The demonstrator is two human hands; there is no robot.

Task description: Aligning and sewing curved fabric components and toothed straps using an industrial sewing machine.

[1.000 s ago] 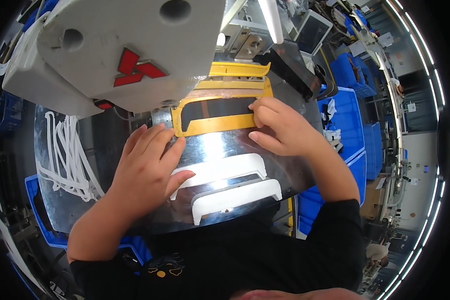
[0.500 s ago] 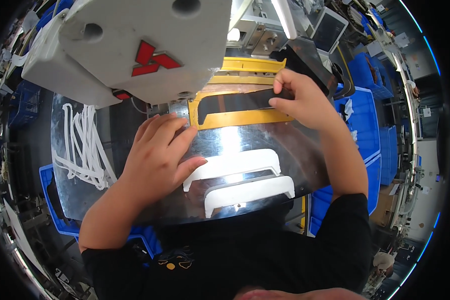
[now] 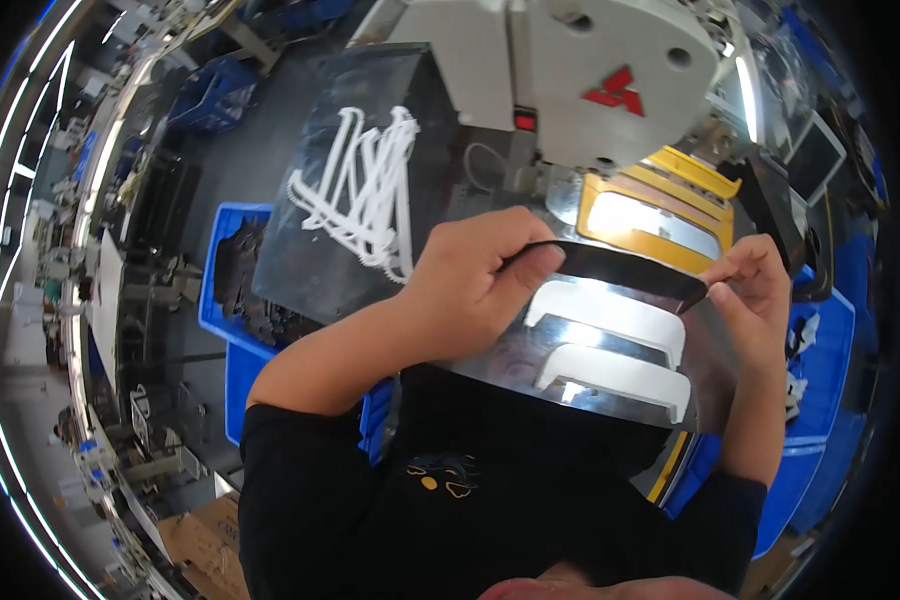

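Left hand [image 3: 470,285] and right hand [image 3: 753,300] pinch opposite ends of a dark strip [image 3: 620,265] near two white pieces [image 3: 610,318] on the tabletop [image 3: 712,375].

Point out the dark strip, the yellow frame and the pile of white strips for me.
Dark strip [image 3: 625,266]: head view, on its middle stretch.
Yellow frame [image 3: 660,197]: head view, on its far bar.
Pile of white strips [image 3: 378,205]: head view, mid-heap.
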